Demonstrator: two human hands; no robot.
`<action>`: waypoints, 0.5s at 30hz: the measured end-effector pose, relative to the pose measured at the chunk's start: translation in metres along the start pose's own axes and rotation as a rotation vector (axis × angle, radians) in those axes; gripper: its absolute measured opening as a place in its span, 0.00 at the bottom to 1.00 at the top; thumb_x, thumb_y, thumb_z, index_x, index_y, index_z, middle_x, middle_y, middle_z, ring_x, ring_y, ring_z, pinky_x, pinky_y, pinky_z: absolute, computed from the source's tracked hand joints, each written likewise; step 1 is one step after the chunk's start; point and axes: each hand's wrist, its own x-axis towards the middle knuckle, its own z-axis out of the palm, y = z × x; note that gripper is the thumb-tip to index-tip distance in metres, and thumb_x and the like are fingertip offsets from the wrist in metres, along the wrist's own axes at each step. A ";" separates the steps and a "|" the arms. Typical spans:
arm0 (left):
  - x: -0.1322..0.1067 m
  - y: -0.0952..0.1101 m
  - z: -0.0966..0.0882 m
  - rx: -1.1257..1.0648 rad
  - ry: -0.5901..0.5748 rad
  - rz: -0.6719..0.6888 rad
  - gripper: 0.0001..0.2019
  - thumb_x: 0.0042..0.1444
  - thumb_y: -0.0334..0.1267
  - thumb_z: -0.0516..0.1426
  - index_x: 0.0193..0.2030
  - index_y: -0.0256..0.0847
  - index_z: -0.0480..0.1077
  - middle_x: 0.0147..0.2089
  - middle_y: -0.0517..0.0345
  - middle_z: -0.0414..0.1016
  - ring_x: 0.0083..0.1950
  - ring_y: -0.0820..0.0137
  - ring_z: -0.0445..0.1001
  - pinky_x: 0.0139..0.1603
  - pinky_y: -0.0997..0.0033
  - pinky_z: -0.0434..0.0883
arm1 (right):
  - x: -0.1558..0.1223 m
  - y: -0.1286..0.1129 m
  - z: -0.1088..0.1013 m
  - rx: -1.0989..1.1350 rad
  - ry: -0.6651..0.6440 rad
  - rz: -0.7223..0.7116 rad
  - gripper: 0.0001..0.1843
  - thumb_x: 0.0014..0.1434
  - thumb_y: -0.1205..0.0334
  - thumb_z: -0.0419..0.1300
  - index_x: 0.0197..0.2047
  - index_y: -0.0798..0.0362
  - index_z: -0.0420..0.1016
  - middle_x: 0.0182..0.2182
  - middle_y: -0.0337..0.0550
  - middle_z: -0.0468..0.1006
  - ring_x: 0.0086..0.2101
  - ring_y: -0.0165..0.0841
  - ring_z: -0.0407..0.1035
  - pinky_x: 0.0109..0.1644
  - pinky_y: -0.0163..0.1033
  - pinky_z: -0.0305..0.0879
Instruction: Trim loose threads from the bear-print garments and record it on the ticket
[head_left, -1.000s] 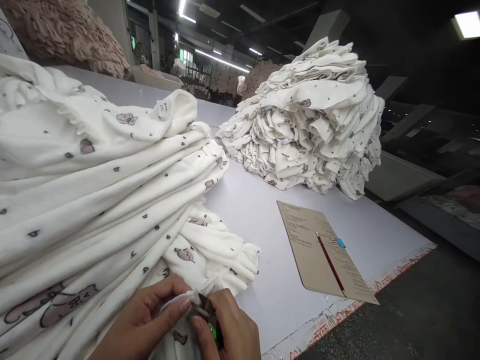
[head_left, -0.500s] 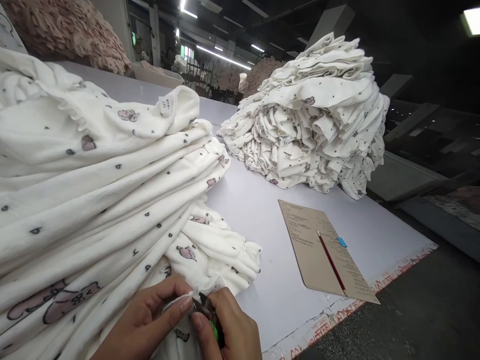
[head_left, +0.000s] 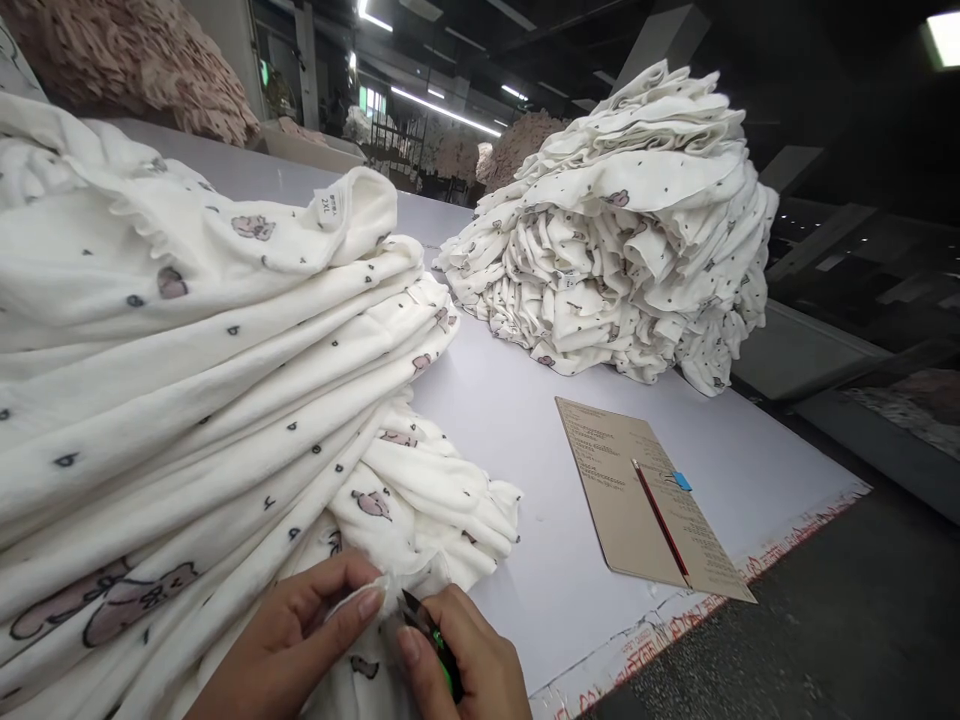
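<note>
My left hand (head_left: 304, 630) pinches the edge of a white printed garment (head_left: 371, 505) between thumb and forefinger. Close beside it, my right hand (head_left: 469, 655) is closed around thread snips (head_left: 433, 632) with dark blades and a black and green grip. Their tips point at the pinched cloth, a small gap away. More of the same white fabric (head_left: 225, 400), with pinkish bear prints and small dark marks, lies in long folds across the left side. A collar label (head_left: 328, 207) there reads 2XL.
A tall heap of white printed garments (head_left: 622, 240) stands at the back of the pale table (head_left: 510, 440). A brown printed card (head_left: 600, 480) with a red pencil (head_left: 660, 525) and a blue clip (head_left: 682, 480) lies at right. Pink fabric (head_left: 142, 65) is piled at the back left.
My right hand has drawn the snips slightly right and away from the pinched cloth edge. My left hand keeps its pinch in almost the same place.
</note>
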 end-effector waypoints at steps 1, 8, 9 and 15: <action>0.000 0.000 0.001 0.007 -0.001 0.004 0.15 0.44 0.50 0.67 0.24 0.41 0.71 0.24 0.65 0.69 0.28 0.76 0.63 0.28 0.85 0.65 | 0.000 0.000 0.000 -0.018 -0.013 0.000 0.17 0.64 0.50 0.50 0.32 0.50 0.73 0.25 0.37 0.73 0.25 0.30 0.70 0.25 0.31 0.56; -0.004 -0.004 0.003 0.061 0.049 0.040 0.18 0.41 0.54 0.67 0.24 0.42 0.69 0.25 0.66 0.66 0.31 0.75 0.64 0.32 0.84 0.67 | 0.001 -0.005 0.005 -0.034 -0.018 0.029 0.14 0.63 0.52 0.52 0.33 0.50 0.73 0.25 0.37 0.71 0.25 0.30 0.68 0.26 0.32 0.55; -0.003 -0.005 0.001 0.080 0.050 0.049 0.18 0.42 0.54 0.67 0.24 0.42 0.69 0.25 0.66 0.66 0.30 0.75 0.64 0.33 0.84 0.68 | 0.001 -0.005 0.006 -0.021 -0.012 0.033 0.14 0.63 0.53 0.52 0.33 0.50 0.73 0.25 0.36 0.71 0.25 0.30 0.68 0.27 0.32 0.55; -0.003 -0.010 -0.005 0.346 -0.038 0.136 0.16 0.53 0.54 0.59 0.28 0.44 0.70 0.28 0.64 0.67 0.33 0.72 0.67 0.37 0.79 0.69 | 0.000 -0.005 0.005 0.140 0.031 0.116 0.16 0.63 0.53 0.50 0.28 0.50 0.69 0.23 0.36 0.69 0.25 0.29 0.65 0.27 0.32 0.54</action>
